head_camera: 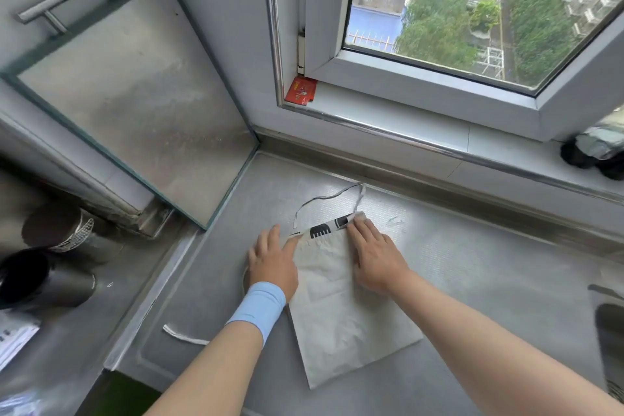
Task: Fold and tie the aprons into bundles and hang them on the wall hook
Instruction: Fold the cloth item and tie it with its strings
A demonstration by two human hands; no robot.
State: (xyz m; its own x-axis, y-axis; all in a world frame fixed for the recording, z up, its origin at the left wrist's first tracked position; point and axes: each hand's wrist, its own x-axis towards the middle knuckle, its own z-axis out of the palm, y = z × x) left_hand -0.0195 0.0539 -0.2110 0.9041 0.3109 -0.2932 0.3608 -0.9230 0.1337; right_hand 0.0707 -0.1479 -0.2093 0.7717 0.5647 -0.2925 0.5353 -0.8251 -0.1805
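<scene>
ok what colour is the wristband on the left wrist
The wristband is light blue; head view.

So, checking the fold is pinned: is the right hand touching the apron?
Touching. The head view shows the right hand lying flat on the folded apron.

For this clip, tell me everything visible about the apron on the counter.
The apron is off-white, lightly creased cloth, folded into a long rectangle and lying flat on the steel counter. A black-and-white printed band shows at its far end, where a thin pale strap loops out toward the window. The left hand rests flat at its far left edge; the right hand presses flat on its far right corner.
</scene>
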